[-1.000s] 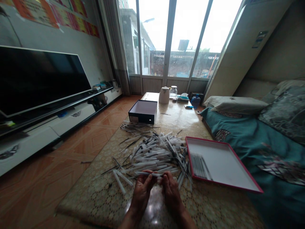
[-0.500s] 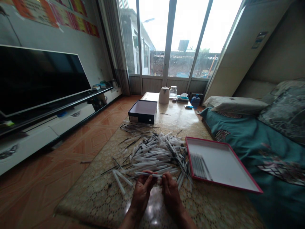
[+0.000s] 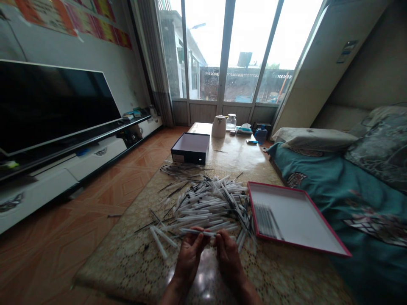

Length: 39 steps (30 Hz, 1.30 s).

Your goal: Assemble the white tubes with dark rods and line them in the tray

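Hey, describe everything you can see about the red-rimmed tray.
The red-rimmed tray is shallow and four-sided, with a whitish floor, perhaps cardboard. It lies open side up on the patterned table, right of the heap of pale tubes. A row of slim sticks rests inside, along its left side.

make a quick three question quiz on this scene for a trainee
1. True or false: the dark box stands farther from the person than the pile of tubes.
2. What lies in the red-rimmed tray: A, a row of slim pieces; B, a glass jar; C, a tissue pack?
3. What do the left hand and the right hand hold between them?

Key: 1 true; 2 A; 3 a slim pale tube.
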Available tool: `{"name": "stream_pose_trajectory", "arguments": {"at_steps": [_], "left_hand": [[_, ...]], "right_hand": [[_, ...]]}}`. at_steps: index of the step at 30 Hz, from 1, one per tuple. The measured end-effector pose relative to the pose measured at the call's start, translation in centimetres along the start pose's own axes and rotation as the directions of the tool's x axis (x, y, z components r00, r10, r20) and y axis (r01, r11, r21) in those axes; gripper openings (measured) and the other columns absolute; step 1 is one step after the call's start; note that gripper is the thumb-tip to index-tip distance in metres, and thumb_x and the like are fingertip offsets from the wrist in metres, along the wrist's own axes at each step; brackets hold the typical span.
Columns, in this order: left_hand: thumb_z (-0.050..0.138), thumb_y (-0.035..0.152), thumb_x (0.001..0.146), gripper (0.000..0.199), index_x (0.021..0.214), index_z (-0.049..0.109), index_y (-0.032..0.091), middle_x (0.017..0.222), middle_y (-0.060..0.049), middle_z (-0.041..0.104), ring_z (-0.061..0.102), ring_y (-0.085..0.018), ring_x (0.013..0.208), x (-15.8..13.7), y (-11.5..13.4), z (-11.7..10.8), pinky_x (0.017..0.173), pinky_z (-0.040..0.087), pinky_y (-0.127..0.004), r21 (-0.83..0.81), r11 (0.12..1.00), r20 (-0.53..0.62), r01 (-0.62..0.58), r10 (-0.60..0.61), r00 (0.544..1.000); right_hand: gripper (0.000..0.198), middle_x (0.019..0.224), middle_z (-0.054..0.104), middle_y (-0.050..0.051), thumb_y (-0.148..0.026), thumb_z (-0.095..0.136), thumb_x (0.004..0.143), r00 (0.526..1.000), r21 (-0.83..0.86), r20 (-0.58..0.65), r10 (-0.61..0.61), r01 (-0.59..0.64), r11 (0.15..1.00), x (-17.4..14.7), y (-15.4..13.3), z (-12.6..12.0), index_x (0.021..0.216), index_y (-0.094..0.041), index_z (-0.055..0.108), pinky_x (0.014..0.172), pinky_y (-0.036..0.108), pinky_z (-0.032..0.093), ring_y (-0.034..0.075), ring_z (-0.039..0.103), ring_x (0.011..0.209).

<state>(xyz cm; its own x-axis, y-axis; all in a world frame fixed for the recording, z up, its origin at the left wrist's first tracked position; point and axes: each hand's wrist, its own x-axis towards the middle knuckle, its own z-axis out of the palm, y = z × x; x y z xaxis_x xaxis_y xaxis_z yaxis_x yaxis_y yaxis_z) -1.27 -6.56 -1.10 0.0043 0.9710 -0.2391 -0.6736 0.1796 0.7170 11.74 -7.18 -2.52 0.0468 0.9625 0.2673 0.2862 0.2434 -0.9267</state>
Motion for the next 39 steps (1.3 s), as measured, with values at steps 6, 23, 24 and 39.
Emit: {"name": "stream_pose_trajectory", "arguments": {"at_steps": [6, 23, 24, 39], "left_hand": [[0.076, 0.024, 0.068, 0.021, 0.084, 0.064, 0.019, 0.087, -0.005, 0.073, 0.067, -0.019, 0.084, -0.1, -0.2, 0.0, 0.081, 0.051, -0.031, 0.039, 0.999, 0.038, -0.03, 0.029, 0.999], [0.079, 0.029, 0.06, 0.031, 0.086, 0.071, 0.015, 0.083, -0.007, 0.072, 0.066, -0.019, 0.078, 0.0, -0.3, 0.9, 0.073, 0.051, -0.028, 0.269, 0.96, -0.005, -0.077, 0.081, 0.997], [0.079, 0.031, 0.059, 0.036, 0.09, 0.07, 0.015, 0.084, -0.007, 0.072, 0.066, -0.02, 0.079, 0.1, -0.3, 0.8, 0.072, 0.052, -0.029, 0.291, 0.955, -0.034, -0.056, 0.069, 0.997], [0.055, 0.012, 0.072, 0.007, 0.067, 0.057, 0.018, 0.082, -0.01, 0.063, 0.06, -0.029, 0.093, 11.7, 13.4, -5.1, 0.086, 0.041, -0.04, 0.998, -0.053, 0.064, -0.043, 0.5, 0.864]], "right_hand": [[0.037, 0.055, 0.053, -0.002, -0.041, 0.033, 0.095, 1.0, -0.063, 0.0, 0.011, -0.011, 0.998, 0.3, 0.8, -0.2, 0.067, -0.022, 0.048, 0.053, 0.022, 0.037, 0.012, 0.051, 0.051], [0.027, 0.091, 0.061, 0.005, -0.028, 0.036, 0.096, 0.984, -0.131, 0.023, -0.177, 0.179, 0.975, -0.1, -0.3, 0.0, 0.102, -0.023, 0.062, 0.076, 0.028, 0.047, 0.016, 0.059, 0.086], [0.026, 0.09, 0.062, 0.005, -0.028, 0.036, 0.096, 0.985, -0.149, -0.03, -0.172, 0.166, 0.975, -0.1, 0.1, 0.1, 0.101, -0.023, 0.062, 0.075, 0.028, 0.047, 0.017, 0.059, 0.085], [0.025, 0.085, 0.065, 0.006, -0.033, 0.04, 0.094, 0.965, -0.21, -0.207, -0.16, 0.116, 0.971, 0.4, 0.8, -0.1, 0.095, -0.021, 0.062, 0.071, 0.027, 0.049, 0.018, 0.063, 0.08]]}}
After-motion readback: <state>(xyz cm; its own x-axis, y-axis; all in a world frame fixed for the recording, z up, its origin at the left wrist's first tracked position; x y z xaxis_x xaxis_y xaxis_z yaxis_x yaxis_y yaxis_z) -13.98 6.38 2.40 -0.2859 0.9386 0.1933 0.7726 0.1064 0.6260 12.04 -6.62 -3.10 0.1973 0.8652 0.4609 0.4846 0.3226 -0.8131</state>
